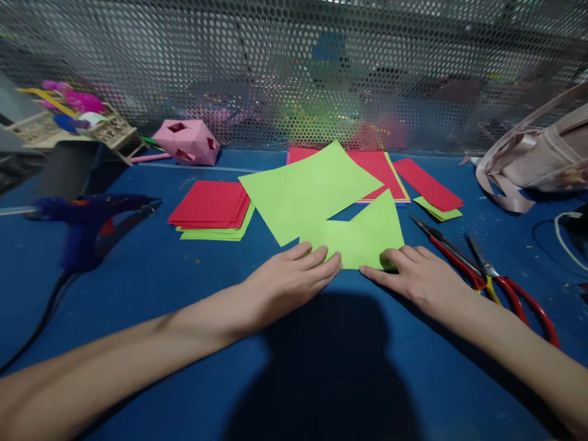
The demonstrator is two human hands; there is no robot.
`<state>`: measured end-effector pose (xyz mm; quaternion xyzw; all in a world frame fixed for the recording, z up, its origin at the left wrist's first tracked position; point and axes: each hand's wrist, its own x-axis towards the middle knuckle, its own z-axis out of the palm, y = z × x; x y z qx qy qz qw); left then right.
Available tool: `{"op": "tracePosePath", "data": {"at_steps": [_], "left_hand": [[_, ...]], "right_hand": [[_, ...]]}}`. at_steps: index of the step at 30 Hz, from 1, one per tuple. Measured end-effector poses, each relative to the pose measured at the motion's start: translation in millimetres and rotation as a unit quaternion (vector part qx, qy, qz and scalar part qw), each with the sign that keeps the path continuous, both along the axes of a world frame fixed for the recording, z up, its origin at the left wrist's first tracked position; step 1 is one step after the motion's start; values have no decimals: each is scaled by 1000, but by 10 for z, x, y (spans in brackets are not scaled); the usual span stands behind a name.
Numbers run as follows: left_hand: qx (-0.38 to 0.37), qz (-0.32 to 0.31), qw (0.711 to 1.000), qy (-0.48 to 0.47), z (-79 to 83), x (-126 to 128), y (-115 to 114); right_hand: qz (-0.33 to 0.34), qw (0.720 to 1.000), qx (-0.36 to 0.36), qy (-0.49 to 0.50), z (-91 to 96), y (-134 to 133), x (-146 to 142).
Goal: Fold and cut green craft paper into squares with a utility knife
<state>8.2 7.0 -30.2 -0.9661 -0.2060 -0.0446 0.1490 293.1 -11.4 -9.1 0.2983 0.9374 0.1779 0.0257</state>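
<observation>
A light green sheet of paper (pixel 356 237) lies on the blue table in front of me, with a straight near edge and a pointed corner standing out at its upper right. My left hand (pixel 291 278) is on its lower left part, fingers together and bent over the paper; the thumb is hidden. At the lower right, my right hand (pixel 416 272) has its thumb along the near edge and its curled fingers on the paper. Just behind lies a larger light green sheet (pixel 307 190), partly over a stack of red sheets (pixel 383 174).
Left: a stack of red and green squares (pixel 209 205), a blue glue gun (pixel 82 226) and a pink paper polyhedron (pixel 187 141). Right: a red strip (pixel 429 184), a cutter knife (pixel 452 254), scissors (pixel 509 288) and a pale bag (pixel 542 153). A perforated metal panel (pixel 257 67) stands behind.
</observation>
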Motion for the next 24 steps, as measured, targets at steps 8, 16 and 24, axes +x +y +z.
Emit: {"op": "tracePosePath", "data": {"at_steps": [8,16,24], "left_hand": [[-27,10,999,34,-24,41,-18],[7,-6,1000,20,-19,41,-30],[22,-14,999,21,-3,38,-19]], "right_hand": [[13,1000,1,0,12,19,-12],[5,1000,6,14,-22,7,-16],[-4,1000,4,-1,-28,-18,-71]]}}
